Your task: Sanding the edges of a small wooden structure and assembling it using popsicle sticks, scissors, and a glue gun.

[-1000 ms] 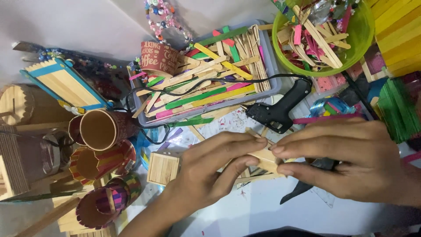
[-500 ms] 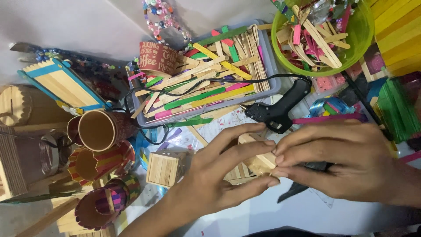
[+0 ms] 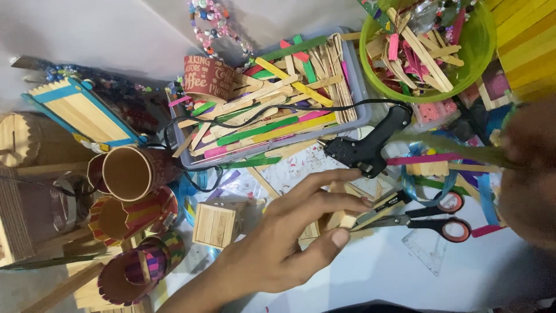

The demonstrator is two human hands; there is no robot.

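Observation:
My left hand [image 3: 284,243] reaches in from the bottom centre, thumb and fingers pinching a small piece made of plain wooden craft sticks [image 3: 343,220] on the white table. My right hand [image 3: 527,174] is a blurred shape at the right edge, close to the camera. A blurred green streak runs from it toward the glue gun, and its grip is unclear. A black glue gun [image 3: 370,148] lies just beyond the left fingertips. Red-handled scissors [image 3: 431,219] lie to the right of the wooden piece.
A grey tray [image 3: 360,87] of coloured craft sticks sits behind the glue gun, with a green bowl [image 3: 480,55] of sticks at back right. A small stick box [image 3: 215,225], stick-covered cups [image 3: 130,171] and stick models [image 3: 81,110] crowd the left. Yellow sticks [image 3: 530,40] lie at far right.
My right hand has let go of the wooden piece and lifted away to the right, uncovering the scissors. My left hand stays on the piece.

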